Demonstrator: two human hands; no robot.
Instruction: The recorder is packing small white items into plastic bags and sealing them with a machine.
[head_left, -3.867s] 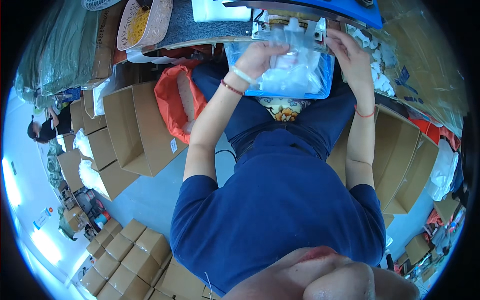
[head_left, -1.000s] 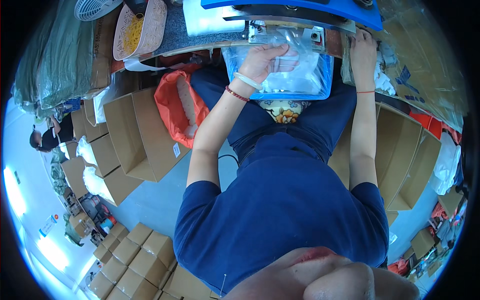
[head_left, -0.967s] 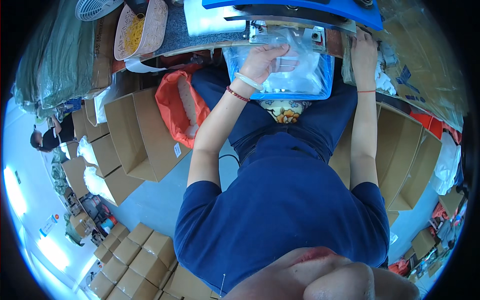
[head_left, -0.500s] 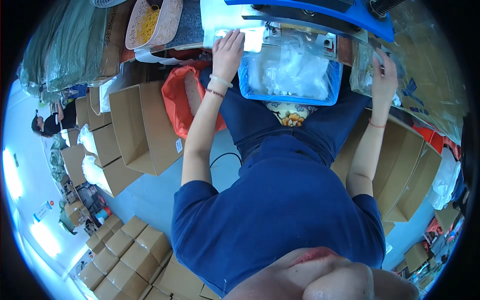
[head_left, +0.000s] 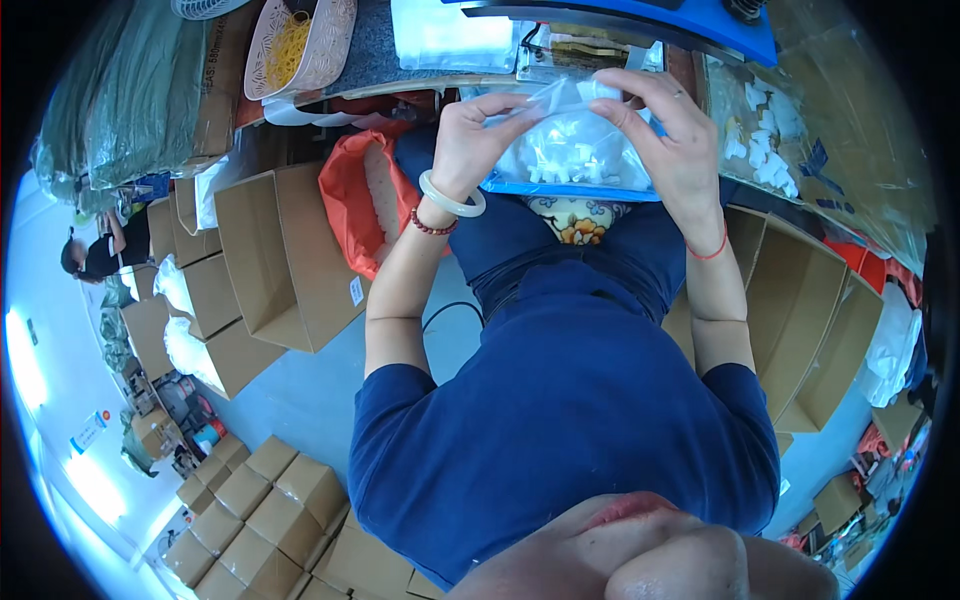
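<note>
As you sit in a dark-blue cloth shirt [head_left: 570, 400], both your forearms reach over your lap toward the bench [head_left: 365, 50]. Past a flowered cushion [head_left: 580, 228], a shallow blue tray [head_left: 560, 190], film-covered, stands at your knees, with small white pieces [head_left: 575, 165] heaped inside.

Above it, your left hand [head_left: 470, 140]: thumb and forefinger pinched narrow on the edge of a clear, soft plastic bag [head_left: 560, 98]. Your right hand [head_left: 675, 145]: thumb and forefinger a little apart, gripping a small white object [head_left: 599, 91] at the bag's right side; exact shape too small to tell. The bag is between both hands, over the tray's far part.

On the bench: a stack of translucent plastic sheets [head_left: 455, 35]; left of it, a pale openwork plastic basket [head_left: 335, 50] holding yellow bands [head_left: 283, 55]. Beyond your hands, a blue metal machine [head_left: 725, 28].
</note>
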